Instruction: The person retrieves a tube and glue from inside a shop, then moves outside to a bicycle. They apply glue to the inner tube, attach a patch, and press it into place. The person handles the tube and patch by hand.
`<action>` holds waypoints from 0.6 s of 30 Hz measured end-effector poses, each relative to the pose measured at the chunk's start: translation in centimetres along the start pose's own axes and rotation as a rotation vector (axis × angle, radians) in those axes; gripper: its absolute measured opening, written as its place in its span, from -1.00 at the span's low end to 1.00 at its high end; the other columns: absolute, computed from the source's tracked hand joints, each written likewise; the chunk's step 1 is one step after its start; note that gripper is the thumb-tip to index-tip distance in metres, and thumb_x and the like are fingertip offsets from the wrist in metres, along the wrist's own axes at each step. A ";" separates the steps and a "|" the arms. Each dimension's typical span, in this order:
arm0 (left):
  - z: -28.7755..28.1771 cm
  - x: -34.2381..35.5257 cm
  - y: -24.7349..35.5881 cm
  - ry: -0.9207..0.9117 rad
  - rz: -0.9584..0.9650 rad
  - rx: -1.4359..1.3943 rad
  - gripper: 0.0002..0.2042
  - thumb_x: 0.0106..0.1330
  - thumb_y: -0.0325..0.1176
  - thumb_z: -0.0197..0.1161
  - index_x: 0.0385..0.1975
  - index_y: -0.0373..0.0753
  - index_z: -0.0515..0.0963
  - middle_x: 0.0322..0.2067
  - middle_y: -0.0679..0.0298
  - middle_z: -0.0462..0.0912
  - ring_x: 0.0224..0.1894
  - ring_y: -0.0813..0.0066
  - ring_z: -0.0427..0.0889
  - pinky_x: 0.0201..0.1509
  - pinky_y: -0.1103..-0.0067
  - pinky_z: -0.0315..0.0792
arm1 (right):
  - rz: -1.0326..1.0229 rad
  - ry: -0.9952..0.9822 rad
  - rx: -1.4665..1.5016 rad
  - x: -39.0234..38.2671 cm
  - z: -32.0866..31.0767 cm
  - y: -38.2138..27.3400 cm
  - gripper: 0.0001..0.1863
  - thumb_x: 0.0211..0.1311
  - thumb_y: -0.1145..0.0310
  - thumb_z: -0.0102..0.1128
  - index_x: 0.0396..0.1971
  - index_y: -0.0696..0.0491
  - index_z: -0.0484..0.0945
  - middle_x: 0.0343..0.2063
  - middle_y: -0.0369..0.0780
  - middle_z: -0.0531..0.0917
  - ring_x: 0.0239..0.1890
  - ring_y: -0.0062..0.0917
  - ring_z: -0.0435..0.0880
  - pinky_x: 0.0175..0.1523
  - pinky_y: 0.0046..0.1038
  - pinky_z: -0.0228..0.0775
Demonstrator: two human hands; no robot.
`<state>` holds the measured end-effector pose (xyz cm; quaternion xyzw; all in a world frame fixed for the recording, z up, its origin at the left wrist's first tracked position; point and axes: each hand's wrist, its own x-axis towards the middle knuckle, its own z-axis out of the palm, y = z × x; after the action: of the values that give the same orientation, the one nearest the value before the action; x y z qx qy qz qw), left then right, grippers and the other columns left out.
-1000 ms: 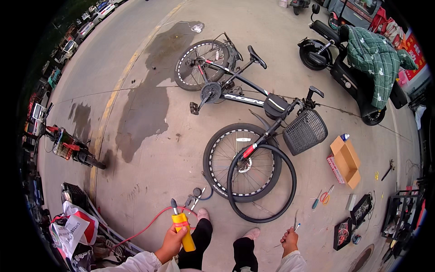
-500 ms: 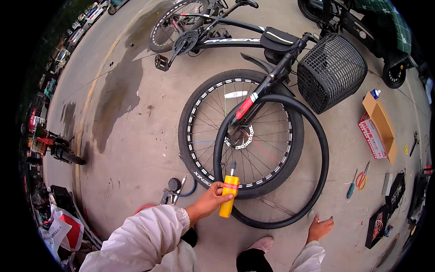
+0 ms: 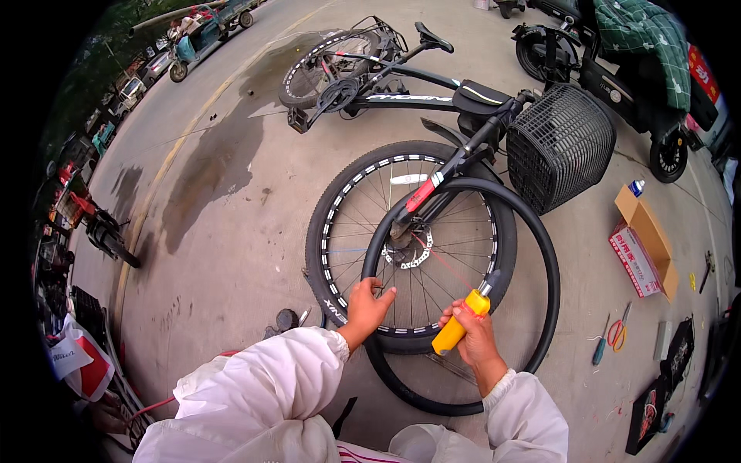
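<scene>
A black inner tube lies as a loop over the front wheel of a bicycle resting on its side. My right hand is closed around a yellow hand-held tool with a metal shaft and a dark rounded tip, held above the wheel's lower right. My left hand is over the left side of the tube, thumb and fingers apart and nothing visible between them. Whether it touches the tube I cannot tell. The fork crosses above the wheel and passes under part of the tube.
Beyond the wheel stands a black basket. An open cardboard box, scissors, a screwdriver and an open black case lie to the right. A pump gauge sits by my left sleeve. Parked scooters stand farther off.
The yellow tool has passed from my left hand to my right, which has come in from the right. My left hand, now without it, has moved up over the tube.
</scene>
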<state>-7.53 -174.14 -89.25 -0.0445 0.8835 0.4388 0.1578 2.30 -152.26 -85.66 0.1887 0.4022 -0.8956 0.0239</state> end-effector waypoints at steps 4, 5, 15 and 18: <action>2.6 0.9 -5.7 0.268 -0.184 0.195 -0.18 0.10 -0.11 0.43 0.24 -0.47 0.16 0.05 -0.25 0.46 0.11 -0.15 0.48 0.22 0.26 0.36 | -0.039 0.010 -0.069 0.9 -1.0 0.2 -0.80 0.26 0.38 0.23 -0.19 0.06 0.43 -0.45 -0.26 0.55 -0.40 -0.53 0.59 -0.24 -0.43 0.50; 3.5 1.1 -6.7 0.233 -0.233 0.115 -0.16 0.11 -0.12 0.43 0.26 -0.45 0.12 0.06 -0.26 0.45 0.13 -0.16 0.46 0.23 0.25 0.35 | -0.036 -0.003 -0.077 1.1 -1.1 0.6 -0.79 0.25 0.37 0.24 -0.19 0.06 0.44 -0.45 -0.26 0.56 -0.40 -0.53 0.59 -0.24 -0.43 0.50; -14.2 3.8 -4.4 0.057 0.117 0.495 -0.56 0.18 -0.19 0.32 0.05 -0.18 0.49 -0.27 -0.01 0.68 -0.17 0.00 0.67 -0.05 0.29 0.50 | 0.004 -0.093 -0.134 1.3 1.2 -0.1 -0.76 0.23 0.35 0.26 -0.18 0.06 0.43 -0.47 -0.26 0.55 -0.44 -0.54 0.58 -0.27 -0.44 0.50; -23.1 1.4 -1.1 -0.386 -0.157 0.169 -0.63 0.24 -0.14 0.30 -0.04 -0.20 0.54 -0.46 0.39 0.52 -0.46 0.61 0.43 -0.35 0.63 0.34 | 0.034 -0.188 -0.150 1.2 2.5 -0.5 -0.71 0.25 0.31 0.25 -0.12 0.07 0.41 -0.43 -0.24 0.55 -0.41 -0.53 0.58 -0.26 -0.44 0.50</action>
<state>-14.16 -193.01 -77.50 -0.0151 0.8643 0.3500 0.3608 0.27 -153.62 -84.19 0.1081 0.4606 -0.8763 0.0908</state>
